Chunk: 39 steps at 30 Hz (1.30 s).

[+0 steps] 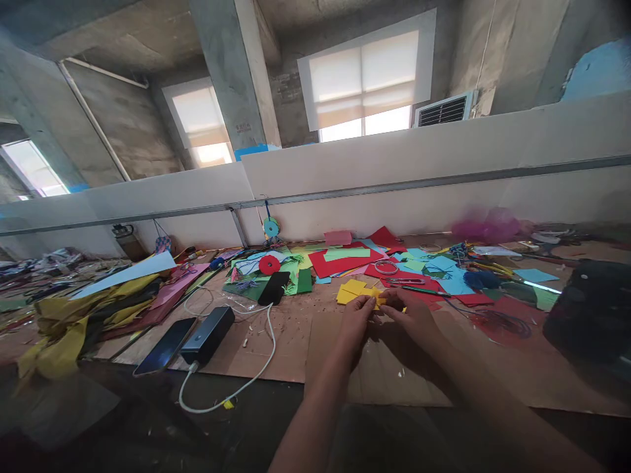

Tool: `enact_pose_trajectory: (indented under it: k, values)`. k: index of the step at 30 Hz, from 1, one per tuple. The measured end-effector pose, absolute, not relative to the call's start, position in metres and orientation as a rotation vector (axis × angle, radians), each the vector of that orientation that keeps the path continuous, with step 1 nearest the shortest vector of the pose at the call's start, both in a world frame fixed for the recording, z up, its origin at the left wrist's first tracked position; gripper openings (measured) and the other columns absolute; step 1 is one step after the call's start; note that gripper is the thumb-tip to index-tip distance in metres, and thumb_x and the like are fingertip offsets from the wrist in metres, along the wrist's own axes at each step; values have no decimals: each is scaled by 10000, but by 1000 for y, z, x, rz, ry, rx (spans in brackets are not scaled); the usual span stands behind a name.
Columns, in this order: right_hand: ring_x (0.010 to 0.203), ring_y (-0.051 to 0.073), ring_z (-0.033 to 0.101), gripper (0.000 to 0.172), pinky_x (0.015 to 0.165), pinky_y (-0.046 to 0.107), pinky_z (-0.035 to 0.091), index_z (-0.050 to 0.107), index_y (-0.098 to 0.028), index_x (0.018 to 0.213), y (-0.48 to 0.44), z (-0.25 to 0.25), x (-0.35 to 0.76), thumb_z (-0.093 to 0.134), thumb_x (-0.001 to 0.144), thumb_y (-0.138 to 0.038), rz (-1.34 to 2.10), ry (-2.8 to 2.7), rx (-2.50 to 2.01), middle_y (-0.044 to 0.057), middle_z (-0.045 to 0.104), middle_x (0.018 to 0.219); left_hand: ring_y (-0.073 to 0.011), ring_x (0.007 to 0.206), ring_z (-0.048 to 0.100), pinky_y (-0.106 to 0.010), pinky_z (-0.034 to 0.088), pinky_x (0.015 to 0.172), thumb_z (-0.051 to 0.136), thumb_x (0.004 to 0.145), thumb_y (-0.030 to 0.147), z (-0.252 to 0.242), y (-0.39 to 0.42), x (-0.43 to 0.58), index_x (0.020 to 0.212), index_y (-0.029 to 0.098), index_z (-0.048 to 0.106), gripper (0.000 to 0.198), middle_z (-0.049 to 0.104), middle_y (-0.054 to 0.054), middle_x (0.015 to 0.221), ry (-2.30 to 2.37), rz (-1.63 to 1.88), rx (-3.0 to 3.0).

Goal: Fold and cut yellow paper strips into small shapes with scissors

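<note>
Both my hands meet over the brown cardboard sheet (pixel 335 368) at the table's middle. My left hand (pixel 359 312) is closed, thumb and fingers pinching a small piece of yellow paper (pixel 375 293). From the right, my right hand (pixel 405 312) pinches the same piece with bent fingers; its fingertips are partly hidden. More yellow paper pieces (pixel 349 292) lie just beyond my left hand. Red-handled scissors (pixel 401 281) and a green pencil (pixel 419 289) rest beyond my right hand, on red paper.
A white cable (pixel 273 341) runs from a black power bank (pixel 208 335) to a black phone (pixel 274 288). Another phone (pixel 165 347) lies near the front edge. Coloured paper (pixel 345 259) is heaped at the back. A dark bulky object (pixel 589 315) stands at the right.
</note>
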State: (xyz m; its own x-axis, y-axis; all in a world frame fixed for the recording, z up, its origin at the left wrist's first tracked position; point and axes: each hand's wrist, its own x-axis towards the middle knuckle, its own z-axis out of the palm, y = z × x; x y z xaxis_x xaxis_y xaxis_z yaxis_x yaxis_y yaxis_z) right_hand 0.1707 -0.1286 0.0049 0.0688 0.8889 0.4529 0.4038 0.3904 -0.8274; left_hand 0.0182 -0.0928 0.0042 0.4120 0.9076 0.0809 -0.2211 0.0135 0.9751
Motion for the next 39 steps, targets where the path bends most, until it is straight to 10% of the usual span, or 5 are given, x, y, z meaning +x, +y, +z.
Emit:
enact_pose_trajectory:
  k: [39]
  values:
    - [624,177,515,172,589,293,391,562,-227,724,-133,12,169,611,795,-376,547,-1486,-1283,-20,587,673,-135,665,474,-230,345,599,571,763,272,3,-96,19,717,196,558,89,531,10,708,807,1073,1645]
